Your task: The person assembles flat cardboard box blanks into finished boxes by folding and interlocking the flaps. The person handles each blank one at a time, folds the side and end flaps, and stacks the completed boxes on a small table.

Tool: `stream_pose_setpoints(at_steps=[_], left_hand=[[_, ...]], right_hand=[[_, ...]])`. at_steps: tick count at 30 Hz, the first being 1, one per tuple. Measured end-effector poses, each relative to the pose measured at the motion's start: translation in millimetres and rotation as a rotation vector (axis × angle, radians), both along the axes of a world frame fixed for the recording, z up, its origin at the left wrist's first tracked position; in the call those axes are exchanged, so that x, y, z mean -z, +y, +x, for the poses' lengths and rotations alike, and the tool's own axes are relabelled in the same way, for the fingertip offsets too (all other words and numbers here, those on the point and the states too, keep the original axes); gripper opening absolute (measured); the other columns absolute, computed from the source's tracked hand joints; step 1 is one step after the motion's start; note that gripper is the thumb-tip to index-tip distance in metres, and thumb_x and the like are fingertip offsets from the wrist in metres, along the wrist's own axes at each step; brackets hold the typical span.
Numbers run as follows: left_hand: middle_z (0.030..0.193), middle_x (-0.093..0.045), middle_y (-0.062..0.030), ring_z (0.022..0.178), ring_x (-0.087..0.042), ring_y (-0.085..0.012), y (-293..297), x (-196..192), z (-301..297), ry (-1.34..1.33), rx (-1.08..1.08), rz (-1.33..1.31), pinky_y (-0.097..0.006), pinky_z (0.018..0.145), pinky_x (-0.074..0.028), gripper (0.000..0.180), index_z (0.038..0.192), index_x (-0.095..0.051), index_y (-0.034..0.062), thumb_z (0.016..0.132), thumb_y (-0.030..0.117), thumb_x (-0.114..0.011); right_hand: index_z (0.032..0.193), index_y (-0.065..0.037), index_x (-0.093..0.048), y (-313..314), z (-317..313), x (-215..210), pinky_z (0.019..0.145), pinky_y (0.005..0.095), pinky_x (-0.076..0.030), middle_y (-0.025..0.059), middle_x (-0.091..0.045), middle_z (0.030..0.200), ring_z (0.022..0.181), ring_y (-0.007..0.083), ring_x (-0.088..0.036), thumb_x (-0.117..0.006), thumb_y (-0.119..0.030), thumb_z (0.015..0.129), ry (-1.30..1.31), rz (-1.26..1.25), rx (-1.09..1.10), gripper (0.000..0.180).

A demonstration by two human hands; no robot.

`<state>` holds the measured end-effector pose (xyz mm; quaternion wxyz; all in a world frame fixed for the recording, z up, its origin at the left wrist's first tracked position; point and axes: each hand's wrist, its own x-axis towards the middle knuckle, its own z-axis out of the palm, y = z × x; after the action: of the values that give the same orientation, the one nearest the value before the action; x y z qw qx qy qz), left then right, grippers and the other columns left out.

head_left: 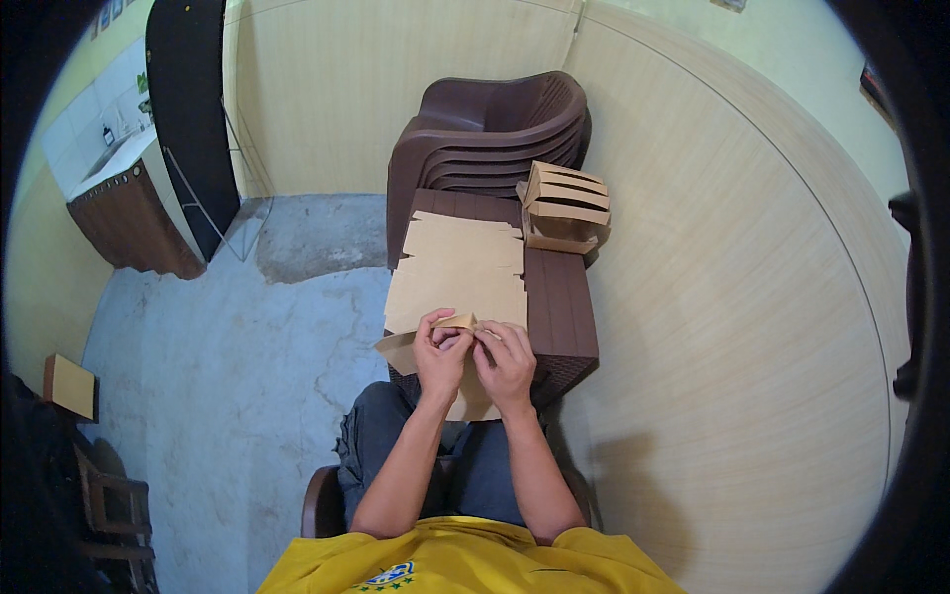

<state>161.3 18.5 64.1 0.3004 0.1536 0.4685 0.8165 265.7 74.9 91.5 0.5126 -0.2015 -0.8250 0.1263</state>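
Observation:
A flat, brown cardboard box blank (455,262) with notched edges lies over the brown table and reaches toward my lap. At its near end, my left hand (440,361) pinches a small folded-up flap between thumb and fingers. Close beside it, my right hand (505,364) has its fingertips closed on the right end of that same flap. Part of the near panel sticks out left of my left wrist, and another part shows between my forearms. My fingers hide the exact fold.
The brown plastic table (564,307) carries a folded cardboard box (566,213) with slots at its far right. Stacked brown plastic chairs (485,139) stand behind. A wood-panel wall (732,297) runs along the right. A sink cabinet (134,218) is far left, with a wooden chair (114,495) nearer.

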Motion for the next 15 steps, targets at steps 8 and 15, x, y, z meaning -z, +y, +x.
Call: stream_pose_setpoints(at_steps=[8, 15], left_hand=[[0.099, -0.069, -0.0117, 0.087, -0.070, -0.0147, 1.1, 0.7, 9.9, -0.028, -0.084, 0.063, -0.026, 0.075, -0.058, 0.054, 0.125, -0.042, 0.0098, 0.088, -0.014, -0.073], [0.103, -0.067, -0.0137, 0.088, -0.068, -0.0143, 1.9, 9.0, 10.7, -0.026, -0.078, 0.134, -0.026, 0.076, -0.058, 0.055, 0.119, -0.036, 0.0116, 0.088, -0.016, -0.072]], right_hand=[[0.097, -0.003, -0.071, -6.0, -12.6, 16.3, 0.087, 0.0435, -0.060, 0.0105, -0.074, 0.110, 0.102, 0.0338, -0.072, -0.082, 0.001, 0.076, -0.002, 0.054, 0.159, 0.024], [0.098, -0.002, -0.068, -7.7, -14.8, 22.3, 0.083, 0.0448, -0.060, 0.0136, -0.072, 0.105, 0.098, 0.0356, -0.071, -0.079, 0.003, 0.079, 0.053, 0.107, 0.165, 0.022]])
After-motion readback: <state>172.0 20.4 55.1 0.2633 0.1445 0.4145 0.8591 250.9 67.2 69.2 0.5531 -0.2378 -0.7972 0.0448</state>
